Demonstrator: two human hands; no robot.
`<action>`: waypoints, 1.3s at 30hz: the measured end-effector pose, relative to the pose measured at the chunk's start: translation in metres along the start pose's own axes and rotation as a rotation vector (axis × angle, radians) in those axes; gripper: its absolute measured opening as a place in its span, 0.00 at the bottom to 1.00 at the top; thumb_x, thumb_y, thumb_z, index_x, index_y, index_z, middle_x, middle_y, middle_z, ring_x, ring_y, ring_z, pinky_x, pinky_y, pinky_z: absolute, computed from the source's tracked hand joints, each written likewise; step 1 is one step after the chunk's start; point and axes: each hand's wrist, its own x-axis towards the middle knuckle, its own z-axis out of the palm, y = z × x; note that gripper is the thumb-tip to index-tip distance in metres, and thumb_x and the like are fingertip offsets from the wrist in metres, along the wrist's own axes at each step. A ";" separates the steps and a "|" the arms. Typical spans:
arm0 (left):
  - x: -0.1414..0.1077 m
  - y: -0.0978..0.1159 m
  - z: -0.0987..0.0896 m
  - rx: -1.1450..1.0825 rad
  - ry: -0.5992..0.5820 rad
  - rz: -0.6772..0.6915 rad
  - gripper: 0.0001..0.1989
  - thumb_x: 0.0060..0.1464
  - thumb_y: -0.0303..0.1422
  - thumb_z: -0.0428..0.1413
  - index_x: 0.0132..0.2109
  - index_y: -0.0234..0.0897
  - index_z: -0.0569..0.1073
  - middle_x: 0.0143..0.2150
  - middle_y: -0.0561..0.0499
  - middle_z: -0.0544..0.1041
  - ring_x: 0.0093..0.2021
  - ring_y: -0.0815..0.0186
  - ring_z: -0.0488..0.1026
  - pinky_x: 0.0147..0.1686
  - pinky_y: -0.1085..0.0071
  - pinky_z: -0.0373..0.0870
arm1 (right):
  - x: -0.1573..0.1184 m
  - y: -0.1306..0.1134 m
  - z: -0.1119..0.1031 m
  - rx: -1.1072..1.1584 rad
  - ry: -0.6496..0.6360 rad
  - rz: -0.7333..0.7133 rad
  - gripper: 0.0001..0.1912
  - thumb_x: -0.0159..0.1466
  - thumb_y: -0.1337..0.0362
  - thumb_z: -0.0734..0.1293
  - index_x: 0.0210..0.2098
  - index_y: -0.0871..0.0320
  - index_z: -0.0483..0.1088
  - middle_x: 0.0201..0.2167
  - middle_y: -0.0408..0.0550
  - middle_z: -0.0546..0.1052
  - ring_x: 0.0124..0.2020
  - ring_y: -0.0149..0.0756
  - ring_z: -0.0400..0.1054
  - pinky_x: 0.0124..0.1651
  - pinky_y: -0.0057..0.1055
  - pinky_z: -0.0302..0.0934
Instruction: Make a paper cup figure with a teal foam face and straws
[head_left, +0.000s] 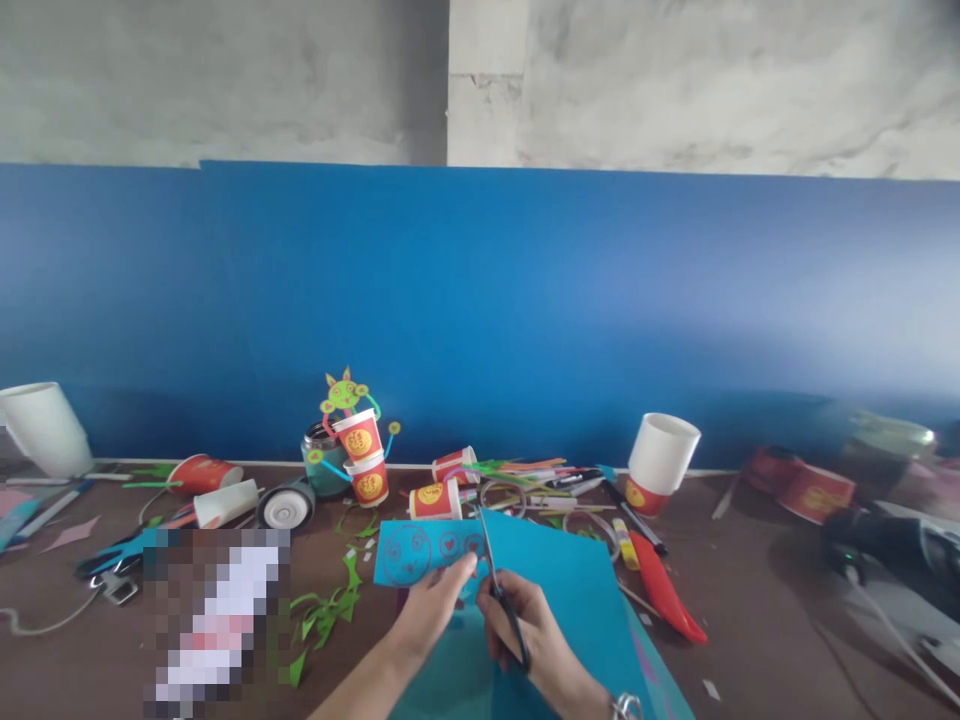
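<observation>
A sheet of blue paper point(566, 575) lies in front of me, with a big round face and smaller circles drawn in dark red on its left strip. My left hand point(433, 605) grips this strip near its lower edge, thumb on top beside the small circles. In my right hand point(529, 625) is a pair of black-handled scissors point(489, 560), blades pointing away from me. The blades lie at the paper between the drawn strip and the larger part. Whether they are fully closed is hard to see.
Behind the paper are red paper cups point(433, 502), colored strips and pens. A stacked-cup figure point(367, 480) stands by a green thermos point(324, 460). White cups point(664, 455), a red pouch-like object point(664, 590) and green scraps point(330, 610) surround the paper. A blue partition point(480, 300) rises behind.
</observation>
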 end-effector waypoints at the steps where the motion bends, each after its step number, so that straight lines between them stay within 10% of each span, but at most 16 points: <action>1: 0.001 -0.003 0.001 0.004 -0.021 0.010 0.25 0.47 0.52 0.55 0.34 0.32 0.78 0.34 0.45 0.80 0.39 0.53 0.74 0.37 0.65 0.70 | 0.000 0.000 0.000 -0.002 -0.001 0.006 0.25 0.51 0.41 0.67 0.27 0.58 0.63 0.10 0.35 0.65 0.10 0.23 0.53 0.13 0.20 0.48; 29: 0.008 -0.001 -0.006 0.049 -0.134 0.024 0.27 0.39 0.56 0.57 0.17 0.35 0.66 0.16 0.57 0.59 0.22 0.69 0.58 0.26 0.71 0.58 | -0.002 -0.005 -0.002 -0.067 -0.007 0.075 0.22 0.51 0.45 0.68 0.28 0.59 0.64 0.10 0.35 0.64 0.10 0.22 0.52 0.13 0.20 0.46; 39: 0.003 0.003 0.009 -0.038 0.055 0.158 0.26 0.42 0.54 0.56 0.18 0.39 0.55 0.17 0.60 0.51 0.19 0.73 0.53 0.19 0.75 0.53 | 0.000 -0.003 0.000 -0.048 -0.001 0.077 0.22 0.52 0.45 0.68 0.28 0.59 0.65 0.10 0.35 0.65 0.10 0.23 0.54 0.13 0.20 0.48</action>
